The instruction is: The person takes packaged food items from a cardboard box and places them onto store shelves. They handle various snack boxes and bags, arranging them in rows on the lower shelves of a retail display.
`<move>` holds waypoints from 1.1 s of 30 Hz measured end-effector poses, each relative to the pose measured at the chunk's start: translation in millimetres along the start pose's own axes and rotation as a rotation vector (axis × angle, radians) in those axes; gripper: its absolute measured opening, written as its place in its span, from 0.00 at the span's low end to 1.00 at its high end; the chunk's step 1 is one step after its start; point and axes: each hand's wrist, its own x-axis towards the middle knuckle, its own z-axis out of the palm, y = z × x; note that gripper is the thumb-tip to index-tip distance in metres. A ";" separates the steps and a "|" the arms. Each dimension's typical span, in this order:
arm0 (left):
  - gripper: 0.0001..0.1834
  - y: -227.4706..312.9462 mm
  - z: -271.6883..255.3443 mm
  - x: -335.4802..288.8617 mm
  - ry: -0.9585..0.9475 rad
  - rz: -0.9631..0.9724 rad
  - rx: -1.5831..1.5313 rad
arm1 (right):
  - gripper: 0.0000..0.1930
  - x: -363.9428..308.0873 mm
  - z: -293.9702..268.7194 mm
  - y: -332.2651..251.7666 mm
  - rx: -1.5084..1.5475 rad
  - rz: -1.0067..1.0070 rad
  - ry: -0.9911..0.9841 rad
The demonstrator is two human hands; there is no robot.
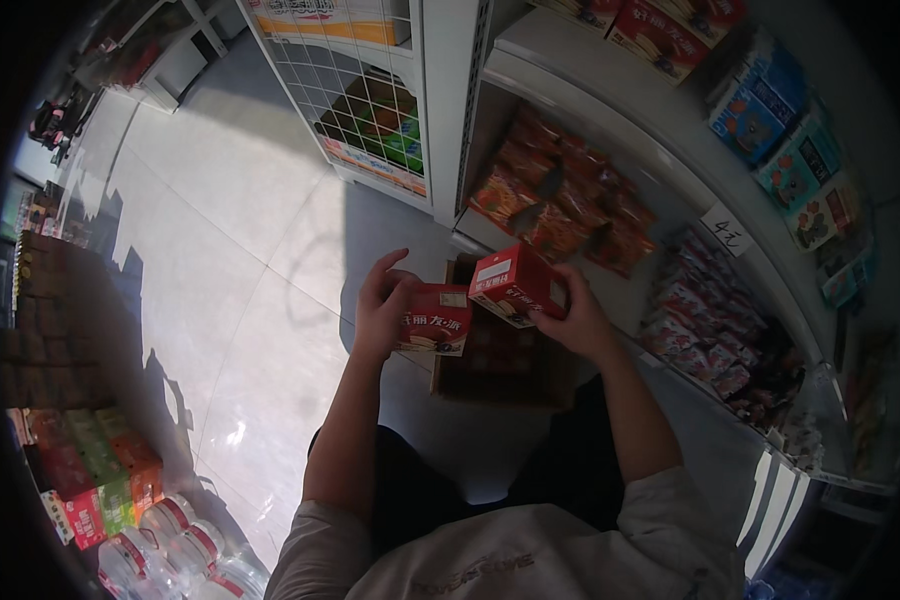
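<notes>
My left hand (378,300) is closed round a red snack box (436,322), its printed side turned up. A second red snack box (505,280) sits in my right hand (576,318), tilted, with a pale label on one face. The two boxes meet or nearly meet at their edges; I cannot tell if they touch. Below them on the floor stands an open cardboard carton (505,390), with more red boxes dimly visible in its shade.
Shelves on the right hold orange snack packs (560,190), small wrapped packets (705,320) and blue bags (760,110). A wire-mesh rack side (355,90) rises ahead. At the lower left are stacked cartons (100,460) and clear plastic jars (175,545). Sunlit floor (240,260) spreads to the left.
</notes>
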 end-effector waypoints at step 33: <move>0.19 -23.9 25.5 -1.9 0.112 -0.192 -0.324 | 0.24 93.3 159.6 137.8 -0.576 0.343 -0.408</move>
